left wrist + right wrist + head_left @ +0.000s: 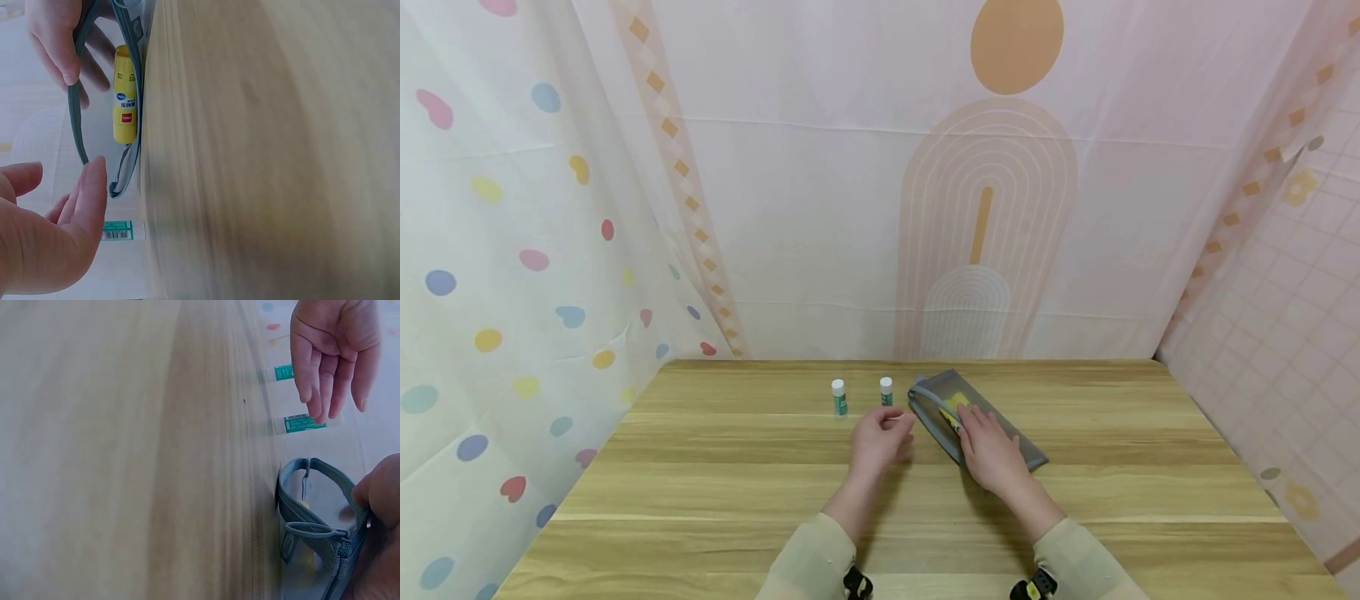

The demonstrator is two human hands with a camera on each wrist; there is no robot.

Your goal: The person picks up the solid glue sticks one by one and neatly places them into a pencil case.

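A grey zippered mesh pouch (943,383) lies on the table, its mouth spread open in both wrist views. Inside it is a yellow glue stick (125,94). My right hand (992,450) rests over the pouch and pinches one edge of its mouth, thumb outside and fingers within. Just left of the pouch is my left hand (876,442), with loosely bent fingers and nothing held. Beyond that hand stand two white-capped tubes with green labels, one tube (887,390) partly covered by it and another tube (839,400) farther left.
The wooden table (700,483) reaches back to a patterned curtain (805,250). More curtain hangs at the left and right sides. A dark band (857,583) sits at the left sleeve cuff, and another band (1033,586) at the right.
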